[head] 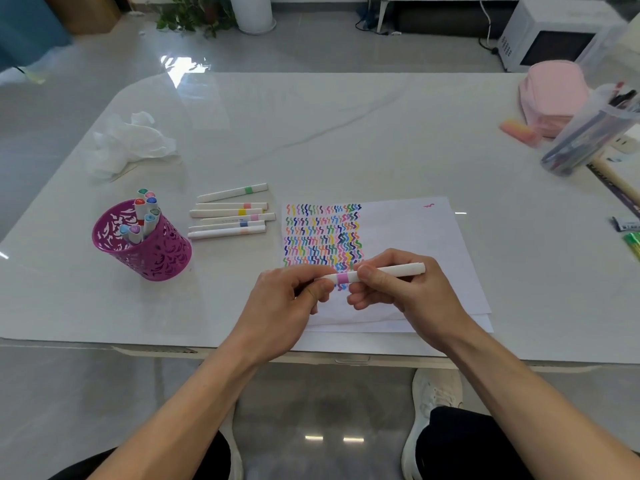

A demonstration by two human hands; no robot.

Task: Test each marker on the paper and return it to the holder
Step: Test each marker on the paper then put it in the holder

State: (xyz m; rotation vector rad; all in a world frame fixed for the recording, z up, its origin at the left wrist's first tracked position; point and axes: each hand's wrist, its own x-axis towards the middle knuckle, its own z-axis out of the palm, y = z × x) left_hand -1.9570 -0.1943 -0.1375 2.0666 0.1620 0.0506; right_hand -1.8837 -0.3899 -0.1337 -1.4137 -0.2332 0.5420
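In the head view, a white marker with a pink band [343,278] is held level above the near part of the paper [415,244] by both hands. Its left end is pinched in the curled fingers of the left hand [287,301]. Its barrel is gripped by the thumb and fingers of the right hand [401,291], and the right end sticks out beyond them. The two hands are set close together, with only the pink band showing between them. Whether the cap is fully seated cannot be told.

The left part of the paper is filled with rows of coloured squiggles. Six more markers [228,216] are laid side by side on the table [311,116] left of the paper. Further left, the purple holder [152,252] is seen with several capped markers [145,213] standing in it. A crumpled tissue [128,140] is seen beyond the holder.
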